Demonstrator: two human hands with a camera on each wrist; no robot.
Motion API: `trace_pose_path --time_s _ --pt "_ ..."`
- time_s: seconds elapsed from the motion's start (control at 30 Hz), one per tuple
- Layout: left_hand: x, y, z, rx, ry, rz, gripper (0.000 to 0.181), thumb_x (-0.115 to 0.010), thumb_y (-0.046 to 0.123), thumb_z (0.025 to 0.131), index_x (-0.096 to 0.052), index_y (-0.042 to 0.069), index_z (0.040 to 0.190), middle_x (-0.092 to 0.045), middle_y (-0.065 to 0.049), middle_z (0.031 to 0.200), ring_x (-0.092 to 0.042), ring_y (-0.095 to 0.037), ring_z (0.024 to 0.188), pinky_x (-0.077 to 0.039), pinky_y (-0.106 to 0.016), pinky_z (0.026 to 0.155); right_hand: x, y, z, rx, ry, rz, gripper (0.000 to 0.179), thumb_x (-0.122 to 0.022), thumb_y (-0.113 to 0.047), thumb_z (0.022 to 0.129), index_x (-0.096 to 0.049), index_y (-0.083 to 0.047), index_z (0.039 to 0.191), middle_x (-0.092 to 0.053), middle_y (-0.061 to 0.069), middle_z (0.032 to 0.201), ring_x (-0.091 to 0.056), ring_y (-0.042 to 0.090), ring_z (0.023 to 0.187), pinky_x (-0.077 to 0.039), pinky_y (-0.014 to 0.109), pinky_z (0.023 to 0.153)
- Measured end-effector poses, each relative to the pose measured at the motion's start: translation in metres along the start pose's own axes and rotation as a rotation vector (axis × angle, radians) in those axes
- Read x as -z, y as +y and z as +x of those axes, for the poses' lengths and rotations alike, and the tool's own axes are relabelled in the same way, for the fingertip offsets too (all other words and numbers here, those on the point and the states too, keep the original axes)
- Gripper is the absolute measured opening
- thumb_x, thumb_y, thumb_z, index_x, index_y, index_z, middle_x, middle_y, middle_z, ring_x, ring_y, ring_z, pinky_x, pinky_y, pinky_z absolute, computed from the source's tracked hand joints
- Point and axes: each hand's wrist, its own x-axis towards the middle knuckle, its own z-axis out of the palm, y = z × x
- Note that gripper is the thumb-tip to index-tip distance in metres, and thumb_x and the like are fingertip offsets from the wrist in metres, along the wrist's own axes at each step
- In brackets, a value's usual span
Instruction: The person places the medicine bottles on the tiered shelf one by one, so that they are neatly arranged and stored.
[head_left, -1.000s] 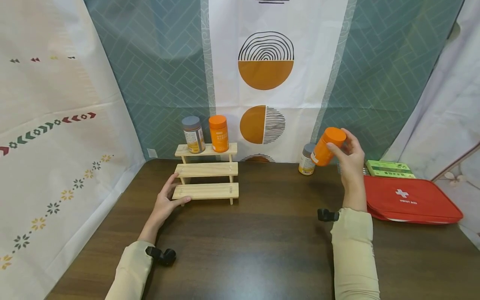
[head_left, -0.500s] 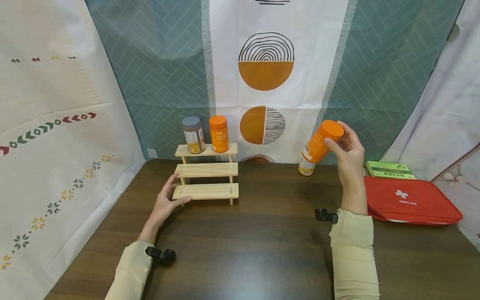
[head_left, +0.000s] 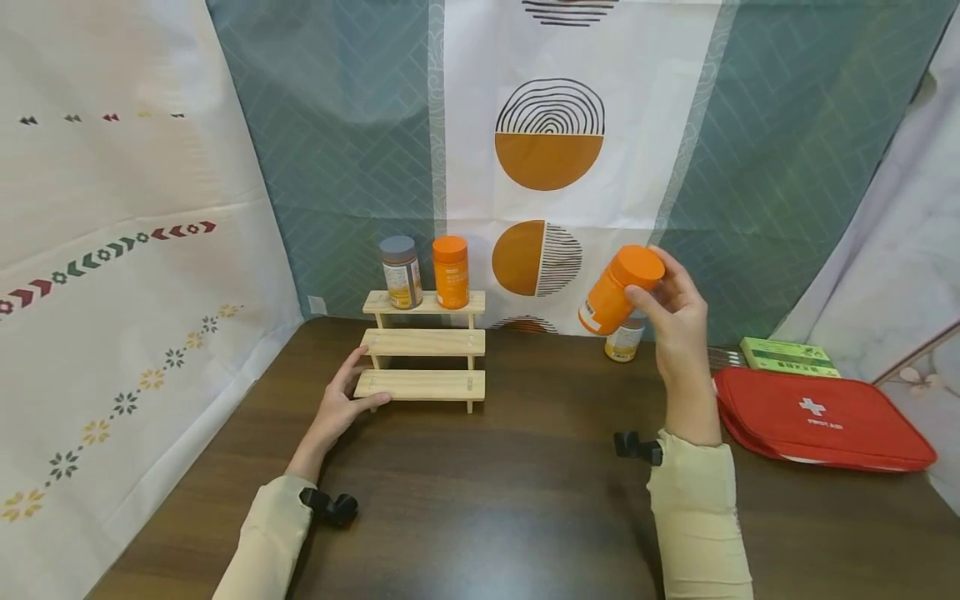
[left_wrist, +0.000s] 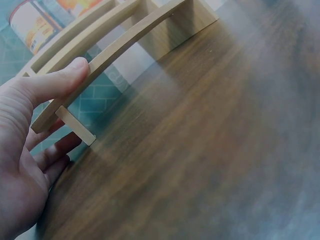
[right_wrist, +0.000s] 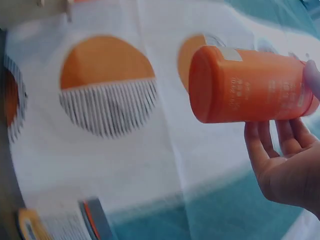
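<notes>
My right hand [head_left: 678, 325] holds an orange bottle [head_left: 607, 296] up in the air, tilted, with the thumb and fingers round its upper end by the cap. In the right wrist view the same orange bottle [right_wrist: 250, 85] shows its base and printed side. At the left, my left hand [head_left: 341, 410] grips the lower left corner of a three-step wooden shelf [head_left: 420, 384]. Its thumb lies on the front of the lowest step [left_wrist: 115, 52], and the other fingers reach behind and under it. On the top step stand a grey-capped bottle [head_left: 402, 275] and a second orange bottle [head_left: 452, 273].
Another grey-capped bottle [head_left: 624, 340] stands on the table behind the held one, partly hidden. At the right lie a red first aid pouch [head_left: 825, 421], a green box [head_left: 790, 357] and some silvery packs [head_left: 724, 358]. Cloth hangs behind the dark wooden table [head_left: 480, 492].
The right hand has carried the orange bottle leftward across the front of the standing grey-capped bottle. The left hand stays on the shelf. The head view has shifted slightly.
</notes>
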Motion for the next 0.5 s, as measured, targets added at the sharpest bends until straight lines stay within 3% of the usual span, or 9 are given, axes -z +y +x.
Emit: trace_pose_path --time_s 0.2,0.37,0.5 --pt "0.002 -0.003 -0.006 0.012 0.005 0.004 0.093 -0.073 0.003 0.085 -0.018 0.021 0.157 -0.047 -0.026 0.137 -0.055 -0.002 0.093 -0.051 -0.026 0.065 -0.040 0.015 0.000 -0.060 -0.197 -0.192 0.055 -0.066 0.001 0.089 -0.049 -0.007 0.141 -0.062 -0.019 0.113 -0.056 0.008 0.109 -0.048 0.018 0.090" --pt "-0.001 -0.003 -0.002 0.005 -0.004 0.021 0.092 -0.074 0.006 0.086 -0.019 0.022 0.157 -0.046 -0.026 0.137 -0.055 -0.002 0.092 -0.051 -0.026 0.064 -0.069 0.015 0.001 -0.044 -0.353 -0.277 0.057 -0.068 -0.002 0.089 -0.048 -0.007 0.142 -0.061 0.003 0.126 -0.059 0.013 0.113 -0.049 0.023 0.096" --pt "-0.001 -0.001 0.002 -0.009 0.005 0.027 0.090 -0.074 0.006 0.086 -0.020 0.022 0.157 -0.047 -0.026 0.136 -0.055 -0.002 0.091 -0.051 -0.027 0.063 -0.093 0.016 0.004 -0.055 -0.441 -0.293 0.056 -0.070 -0.005 0.089 -0.050 -0.009 0.141 -0.060 0.017 0.132 -0.060 0.026 0.116 -0.051 0.037 0.099"
